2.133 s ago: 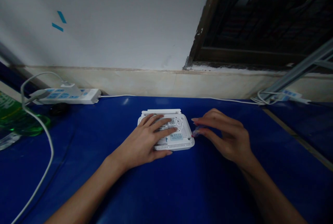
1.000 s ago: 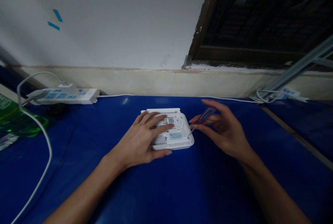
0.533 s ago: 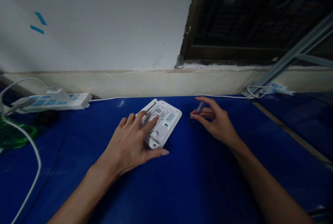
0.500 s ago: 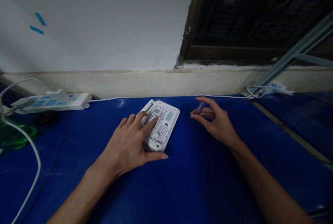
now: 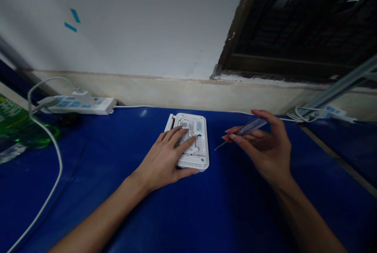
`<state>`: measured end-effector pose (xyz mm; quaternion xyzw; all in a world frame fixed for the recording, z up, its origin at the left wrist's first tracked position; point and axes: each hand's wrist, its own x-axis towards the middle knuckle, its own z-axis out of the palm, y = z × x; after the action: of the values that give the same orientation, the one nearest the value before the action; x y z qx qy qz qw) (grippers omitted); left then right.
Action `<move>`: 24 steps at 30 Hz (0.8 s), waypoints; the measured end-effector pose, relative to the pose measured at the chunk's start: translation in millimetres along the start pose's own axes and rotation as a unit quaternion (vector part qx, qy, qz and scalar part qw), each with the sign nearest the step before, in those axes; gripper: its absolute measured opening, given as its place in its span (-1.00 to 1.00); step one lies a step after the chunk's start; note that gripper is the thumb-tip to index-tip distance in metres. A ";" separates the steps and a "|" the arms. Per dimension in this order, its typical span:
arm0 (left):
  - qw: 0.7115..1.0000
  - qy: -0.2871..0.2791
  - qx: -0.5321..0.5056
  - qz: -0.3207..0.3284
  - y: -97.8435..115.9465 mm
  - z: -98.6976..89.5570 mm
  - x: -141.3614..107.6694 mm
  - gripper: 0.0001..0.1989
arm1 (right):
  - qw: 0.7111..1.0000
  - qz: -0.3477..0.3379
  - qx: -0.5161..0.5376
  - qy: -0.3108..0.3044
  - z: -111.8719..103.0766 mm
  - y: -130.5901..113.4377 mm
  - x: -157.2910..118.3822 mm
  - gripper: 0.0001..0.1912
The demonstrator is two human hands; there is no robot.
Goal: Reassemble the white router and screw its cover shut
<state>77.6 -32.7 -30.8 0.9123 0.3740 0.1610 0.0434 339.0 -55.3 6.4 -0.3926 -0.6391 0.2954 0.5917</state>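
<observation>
A white router (image 5: 203, 149) lies on the blue table with its perforated, labelled underside facing up and an antenna folded along its left side. Across its left part rests my left hand (image 5: 166, 155), fingers spread on the casing and thumb against the near edge, holding it. To the right of the router, my right hand (image 5: 265, 147) grips a screwdriver (image 5: 250, 126) by its translucent purple handle between thumb and fingers. The thin metal shaft points down to the left, its tip apart from the router and just above or at the table surface; I cannot tell which.
A white power strip (image 5: 103, 106) with a plugged-in adapter stands at the back left, its white cable (image 5: 57, 155) looping forward. Near it are a dark round object (image 5: 70, 119) and a green bottle (image 5: 17, 121). Another power strip (image 5: 332, 112) sits back right beside a metal post (image 5: 341, 88).
The router has been turned to sit straighter, with my left hand on it. My right hand has tilted the screwdriver from near upright to a slant. The camera view has shifted left.
</observation>
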 end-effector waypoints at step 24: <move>1.000 -0.005 -0.009 0.006 -1.2 -5.2 -1.8 -0.18 | 0.996 -0.026 -0.032 -0.080 23.6 10.0 -15.6 -0.40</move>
<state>73.8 -33.3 -26.6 0.9151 0.3666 0.1598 0.0522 317.1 -61.4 -13.1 -0.3703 -0.7033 0.2895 0.5334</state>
